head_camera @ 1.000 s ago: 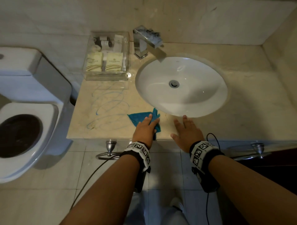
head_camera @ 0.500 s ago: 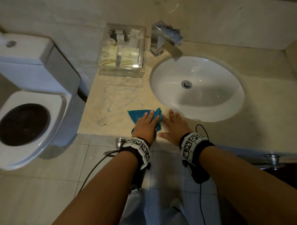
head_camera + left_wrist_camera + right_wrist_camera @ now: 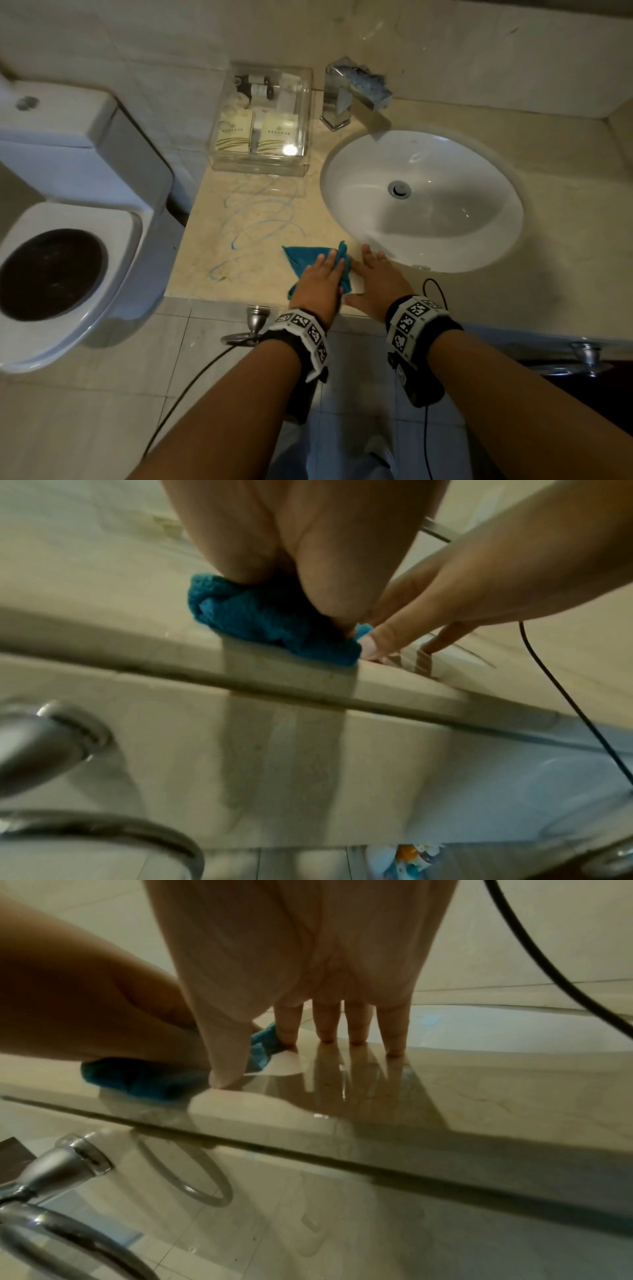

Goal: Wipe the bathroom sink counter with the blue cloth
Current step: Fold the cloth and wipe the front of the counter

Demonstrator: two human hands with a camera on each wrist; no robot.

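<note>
The left hand lies flat on the blue cloth, with its fingers straight and close together, pressing the cloth down; the cloth sits on the worktop near the front edge, just left of the sink. The right hand lies flat on the worktop just beside the cloth; its fingers are straight and a little apart, with the tips on the stone; its thumb touches the cloth's edge. Blue scribble lines cover the worktop behind the cloth; a clear box of small packets stands at the back left corner; the tap stands behind the sink; a toilet is left of the worktop.
</note>
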